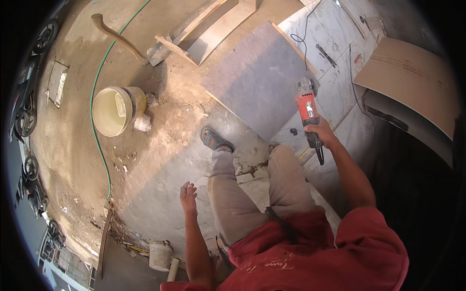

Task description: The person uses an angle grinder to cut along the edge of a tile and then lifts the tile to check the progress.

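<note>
My right hand (318,130) grips a red and black angle grinder (306,102) around its dark rear body, with the grinder's head over the right edge of a large grey board (247,72). A cord runs from near the tool across pale marble-look tiles (330,43). My left hand (189,196) hangs beside my left leg above the dusty concrete, its fingers loosely bent and apart, holding nothing that I can see. My left sandalled foot (214,139) rests just below the board's lower left edge.
A bucket (104,114) and a green hose (95,145) lie left. A pickaxe (114,34) and wooden boxes (223,14) are at the top, a cardboard sheet (407,77) right, a smaller bucket (160,254) below. Parked motorbikes (29,116) line the far left.
</note>
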The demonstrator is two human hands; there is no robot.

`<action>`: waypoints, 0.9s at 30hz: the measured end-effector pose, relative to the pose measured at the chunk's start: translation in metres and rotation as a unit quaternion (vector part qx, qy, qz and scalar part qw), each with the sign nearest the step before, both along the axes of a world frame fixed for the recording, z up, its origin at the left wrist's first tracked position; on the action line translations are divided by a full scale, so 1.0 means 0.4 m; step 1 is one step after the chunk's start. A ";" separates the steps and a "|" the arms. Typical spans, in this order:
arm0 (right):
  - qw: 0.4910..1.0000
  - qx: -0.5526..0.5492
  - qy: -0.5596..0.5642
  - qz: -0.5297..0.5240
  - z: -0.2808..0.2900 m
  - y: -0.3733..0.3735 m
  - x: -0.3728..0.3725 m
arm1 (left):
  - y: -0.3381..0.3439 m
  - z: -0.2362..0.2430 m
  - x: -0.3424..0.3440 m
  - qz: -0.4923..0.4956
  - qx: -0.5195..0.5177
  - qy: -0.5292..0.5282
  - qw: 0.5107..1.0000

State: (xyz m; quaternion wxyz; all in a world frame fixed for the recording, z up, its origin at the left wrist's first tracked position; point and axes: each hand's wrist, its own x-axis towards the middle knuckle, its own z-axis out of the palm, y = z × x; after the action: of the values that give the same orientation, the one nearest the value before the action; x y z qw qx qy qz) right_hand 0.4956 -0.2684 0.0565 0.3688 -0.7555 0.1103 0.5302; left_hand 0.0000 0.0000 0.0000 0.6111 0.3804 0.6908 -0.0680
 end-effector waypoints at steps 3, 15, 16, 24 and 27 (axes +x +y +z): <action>0.998 -0.030 -0.042 0.047 -0.008 0.026 -0.013 | 0.027 -0.038 0.040 -0.037 -0.031 0.007 0.999; 0.971 0.071 -0.139 0.181 -0.458 0.255 -0.002 | 0.182 -0.341 0.463 -0.150 0.045 -0.133 0.979; 0.973 0.082 -0.138 0.164 -0.515 0.272 0.008 | 0.192 -0.407 0.509 -0.172 0.063 -0.151 0.972; 0.978 0.191 -0.061 -0.049 -0.979 0.273 0.030 | 0.337 -0.996 1.036 -0.332 0.362 -0.251 0.834; 0.962 0.240 -0.097 -0.087 -1.126 0.241 0.062 | 0.371 -1.115 1.214 -0.391 0.401 -0.219 0.799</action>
State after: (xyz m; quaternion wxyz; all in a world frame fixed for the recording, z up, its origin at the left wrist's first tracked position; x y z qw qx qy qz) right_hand 0.5204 -0.1721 -0.3938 0.5929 -0.6798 0.0087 0.4316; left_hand 0.4855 0.1486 -0.4459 0.4602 0.8339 0.2971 0.0674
